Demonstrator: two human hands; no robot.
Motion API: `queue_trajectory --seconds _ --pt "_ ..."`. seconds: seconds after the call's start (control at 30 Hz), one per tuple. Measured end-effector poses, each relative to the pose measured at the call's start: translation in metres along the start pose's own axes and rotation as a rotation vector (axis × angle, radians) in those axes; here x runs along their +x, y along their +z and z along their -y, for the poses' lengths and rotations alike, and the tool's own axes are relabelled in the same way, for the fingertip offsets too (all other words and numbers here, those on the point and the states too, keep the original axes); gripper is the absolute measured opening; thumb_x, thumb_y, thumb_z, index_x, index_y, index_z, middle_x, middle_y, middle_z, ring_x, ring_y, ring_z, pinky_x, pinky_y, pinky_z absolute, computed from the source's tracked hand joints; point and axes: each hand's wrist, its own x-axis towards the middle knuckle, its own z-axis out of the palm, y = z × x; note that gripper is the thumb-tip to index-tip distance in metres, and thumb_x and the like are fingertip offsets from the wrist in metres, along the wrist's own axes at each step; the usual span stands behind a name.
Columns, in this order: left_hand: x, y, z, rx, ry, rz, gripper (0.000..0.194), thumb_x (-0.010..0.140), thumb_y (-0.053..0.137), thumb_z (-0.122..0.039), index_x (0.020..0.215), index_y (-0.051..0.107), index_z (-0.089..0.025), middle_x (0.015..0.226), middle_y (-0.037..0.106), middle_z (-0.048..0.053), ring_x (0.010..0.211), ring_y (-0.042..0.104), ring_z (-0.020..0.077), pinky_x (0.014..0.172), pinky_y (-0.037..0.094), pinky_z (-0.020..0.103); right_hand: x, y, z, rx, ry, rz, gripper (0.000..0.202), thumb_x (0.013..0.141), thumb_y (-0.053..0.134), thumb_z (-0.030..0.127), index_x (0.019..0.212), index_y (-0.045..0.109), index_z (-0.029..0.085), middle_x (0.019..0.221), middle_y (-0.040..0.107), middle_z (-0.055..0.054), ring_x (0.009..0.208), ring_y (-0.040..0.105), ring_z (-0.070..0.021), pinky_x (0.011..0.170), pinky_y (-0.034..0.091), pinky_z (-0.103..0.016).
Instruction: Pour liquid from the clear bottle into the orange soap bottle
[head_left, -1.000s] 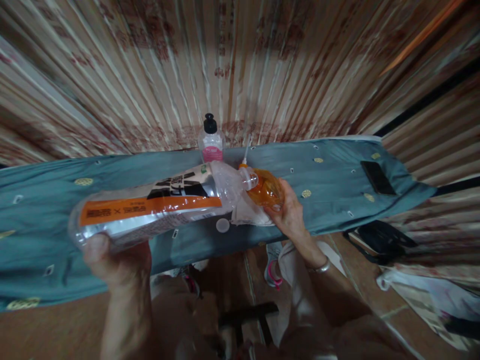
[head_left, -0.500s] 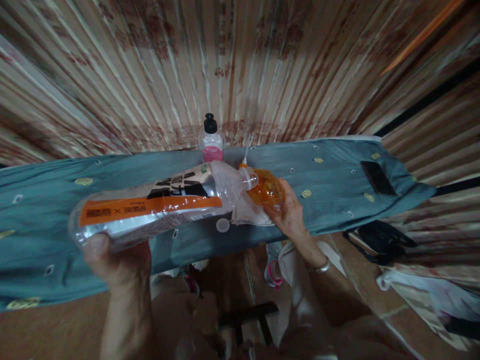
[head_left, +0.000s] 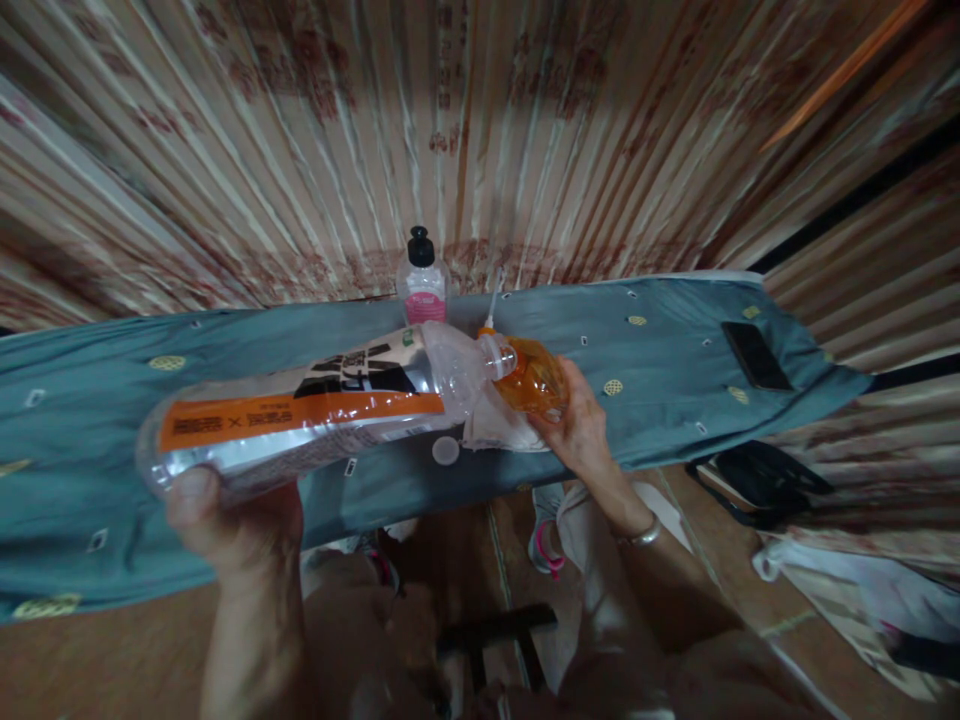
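Large bottle (head_left: 300,410): Was held tilted above the blue-green cover (head_left: 660,400), base left and near, neck to the right. Apt to swing at the neck, being gripped only by the base.

Left hand (head_left: 232,525): Pinched the base, thumb on top, fingers mostly hidden underneath. Looked likely to slip on smooth, rounded plastic with a twist of the wrist.

Orange container (head_left: 536,378): Met the large bottle's neck at the middle of the scene. Could not tell neck inside from neck merely against. Liable to part through uneven movement of the two hands; spill possible, contents not made out.

Right hand (head_left: 581,420): Curled round the container's right side, fingertips partly hidden. Likely to dent or shift the container through too hard a squeeze.

White cloth (head_left: 502,425): Lay under the joint, toward the near side. Too small to catch drips further left.

Thin nozzle (head_left: 491,305): Pointed to the far side, just beyond the joint; attachment unclear. Easy to knock by a push that way.

Pump bottle (head_left: 424,290): Stood upright at the far edge, behind the large bottle. Could be toppled by a swinging neck.

White cap (head_left: 445,451): Lay just left of the cloth. Easily brushed off the near edge by a lowered bottle.
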Motion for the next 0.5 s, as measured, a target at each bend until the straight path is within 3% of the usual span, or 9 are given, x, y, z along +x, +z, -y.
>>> queue_trajectory --seconds 0.2,0.3,0.5 --pt "-0.0006 0.0018 -0.0016 0.024 -0.006 0.010 0.031 0.060 0.070 -0.053 0.080 0.073 -0.030 0.094 0.074 0.001 0.116 0.069 0.0360 0.105 0.056 0.051 -0.0009 0.0005 -0.0010 0.008 -0.025 -0.017 0.082 0.086 0.073 0.032 0.161 0.042 0.019 0.153 0.066 -0.019 0.143 0.064 -0.0383 0.119 0.057 -0.060" --pt "-0.0006 0.0004 -0.0009 0.027 -0.016 0.005 0.035 0.060 0.069 -0.052 0.086 0.076 -0.030 0.092 0.072 0.001 0.111 0.069 0.0338 0.101 0.056 0.048 -0.0012 0.0009 -0.0017 -0.004 -0.042 -0.033 0.083 0.086 0.074 0.033 0.161 0.041 0.020 0.153 0.066 -0.018 0.142 0.065 -0.0381 0.117 0.058 -0.060" --pt "0.0007 -0.0016 0.0009 0.014 -0.011 0.001 0.031 0.059 0.067 -0.050 0.080 0.072 -0.028 0.089 0.069 0.002 0.103 0.068 0.0315 0.097 0.054 0.044 -0.0011 0.0010 -0.0019 0.000 -0.042 -0.022 0.085 0.085 0.073 0.031 0.163 0.039 0.021 0.153 0.066 -0.018 0.143 0.064 -0.0370 0.118 0.057 -0.060"
